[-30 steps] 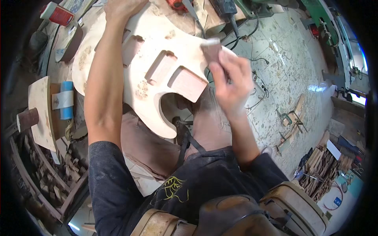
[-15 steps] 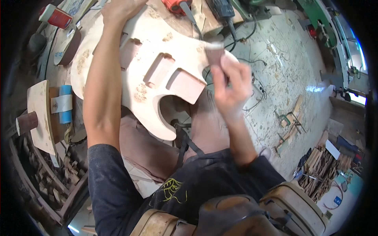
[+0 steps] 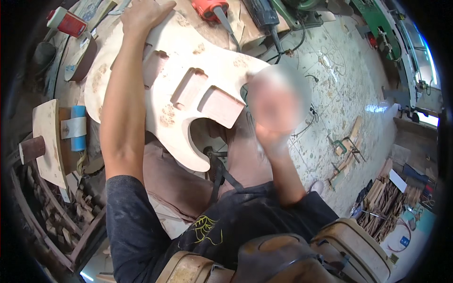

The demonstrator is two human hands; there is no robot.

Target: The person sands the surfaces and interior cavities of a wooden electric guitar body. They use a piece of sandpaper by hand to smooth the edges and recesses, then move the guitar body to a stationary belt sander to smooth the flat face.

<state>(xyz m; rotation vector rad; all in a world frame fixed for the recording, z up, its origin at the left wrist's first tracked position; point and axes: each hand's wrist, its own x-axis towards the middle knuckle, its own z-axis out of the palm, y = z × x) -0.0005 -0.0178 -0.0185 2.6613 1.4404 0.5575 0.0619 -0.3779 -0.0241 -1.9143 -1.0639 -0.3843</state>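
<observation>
A pale, unfinished electric guitar body [image 3: 177, 49] lies across the bench edge and over my lap. It has routed cavities and several rough brownish patches. Its curved horn points down toward my legs. My left hand [image 3: 144, 16] is closed on the far edge of the body, thumb stretched to the right, with some fingertips hidden. Beside the right-hand horn is my right hand [image 3: 276, 101], blurred so much that neither its fingers nor anything in them can be made out.
An orange power tool [image 3: 210, 8] and a dark corded tool [image 3: 262, 16] lie at the far side. A red-and-white bottle [image 3: 71, 23] and a sanding belt [image 3: 80, 59] are at the left. Clamped wood strips [image 3: 347, 146] lie on the floor; a wood pile [image 3: 384, 193] is at right.
My right hand held a brownish piece of sandpaper at the right horn; it has moved down, and a blur covers it now. The guitar body has shifted very slightly. My left hand stays put.
</observation>
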